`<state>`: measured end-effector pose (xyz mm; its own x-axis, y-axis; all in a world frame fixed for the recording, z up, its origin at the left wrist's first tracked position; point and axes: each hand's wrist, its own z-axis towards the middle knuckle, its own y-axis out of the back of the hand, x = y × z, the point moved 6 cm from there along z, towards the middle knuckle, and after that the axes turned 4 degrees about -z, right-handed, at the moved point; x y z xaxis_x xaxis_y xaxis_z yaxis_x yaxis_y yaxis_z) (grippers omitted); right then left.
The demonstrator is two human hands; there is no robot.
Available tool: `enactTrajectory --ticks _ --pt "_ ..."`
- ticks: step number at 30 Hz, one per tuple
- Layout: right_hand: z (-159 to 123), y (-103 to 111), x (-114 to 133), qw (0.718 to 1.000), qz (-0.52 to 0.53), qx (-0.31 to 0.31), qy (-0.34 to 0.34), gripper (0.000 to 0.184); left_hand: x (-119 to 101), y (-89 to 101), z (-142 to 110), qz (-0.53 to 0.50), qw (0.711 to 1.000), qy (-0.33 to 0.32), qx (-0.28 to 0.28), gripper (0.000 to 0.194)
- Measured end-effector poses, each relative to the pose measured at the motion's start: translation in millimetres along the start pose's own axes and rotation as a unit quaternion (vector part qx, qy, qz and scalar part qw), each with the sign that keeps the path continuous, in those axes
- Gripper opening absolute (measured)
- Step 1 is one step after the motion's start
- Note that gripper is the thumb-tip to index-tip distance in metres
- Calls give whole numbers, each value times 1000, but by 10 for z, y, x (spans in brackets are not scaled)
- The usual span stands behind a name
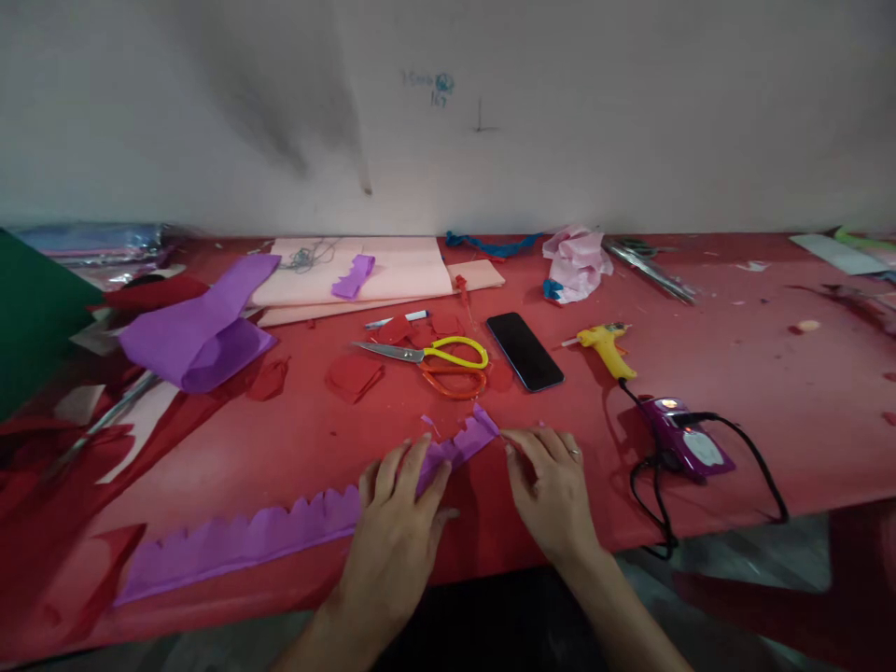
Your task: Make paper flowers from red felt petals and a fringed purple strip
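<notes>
A long purple crepe paper strip (pixel 245 541) with a scalloped upper edge lies along the front of the red table. Over its right part is my left hand (pixel 396 523), its fingers closed on the paper and hiding some of it. My right hand (pixel 550 476) pinches the strip's right end between thumb and fingertips. Just beyond the hands lie scissors (pixel 427 357) with one yellow and one orange handle, blades apart and pointing left. A small purple scrap (pixel 429 425) sits near my left fingertips.
A black phone (pixel 525 351) lies behind my right hand. To the right are a yellow glue gun (pixel 606 348) and a purple power box (pixel 686 439) with black cables. Folded purple paper (pixel 196 327), red scraps (pixel 355 376) and pale sheets (pixel 392 261) lie left and back, before a wall.
</notes>
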<state>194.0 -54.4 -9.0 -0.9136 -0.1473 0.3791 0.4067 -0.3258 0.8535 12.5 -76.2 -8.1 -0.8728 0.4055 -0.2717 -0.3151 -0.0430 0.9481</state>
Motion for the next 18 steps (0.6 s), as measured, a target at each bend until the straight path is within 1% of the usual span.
enactTrajectory --ticks 2,3,5,6,7,8,9,10,12,14,15,16,18 --pt "-23 131 -43 999 -2 -16 27 23 10 -73 -120 29 999 -13 -23 41" --pt "1 225 -121 999 -5 -35 28 22 5 -108 -181 43 998 -32 -39 46" --pt "138 433 -382 997 -32 -70 0 21 -13 -161 -291 62 991 -70 -93 52" --pt "254 523 -552 995 -64 -70 -31 22 -27 -189 -331 56 987 -85 -121 54" --pt "395 585 -725 991 -110 -47 -61 23 -30 -229 -352 40 987 -83 -133 53" --pt "550 617 -904 980 -173 -1 -97 25 -30 -239 -365 10 984 -70 -162 50" --pt "702 617 -1076 958 -250 64 -127 27 -10 -229 -370 -28 980 -33 -196 45" --pt "856 635 -1202 947 -278 86 -138 29 -3 -218 -369 -63 974 0 -219 40" --pt "1116 598 -1411 930 -306 123 -161 30 -43 -163 -352 -102 965 31 -241 30" --pt "1281 483 -1586 913 -321 162 -194 32 -115 -86 -312 -104 966 23 -236 24" --pt "1331 412 -1658 905 -325 179 -207 33 -139 -57 -286 -101 969 17 -223 24" --pt "1366 344 -1722 899 -326 194 -218 33 -149 -18 -268 -105 969 12 -223 24" --pt "1413 236 -1809 895 -323 211 -222 34 -151 26 -236 -110 970 3 -216 23"
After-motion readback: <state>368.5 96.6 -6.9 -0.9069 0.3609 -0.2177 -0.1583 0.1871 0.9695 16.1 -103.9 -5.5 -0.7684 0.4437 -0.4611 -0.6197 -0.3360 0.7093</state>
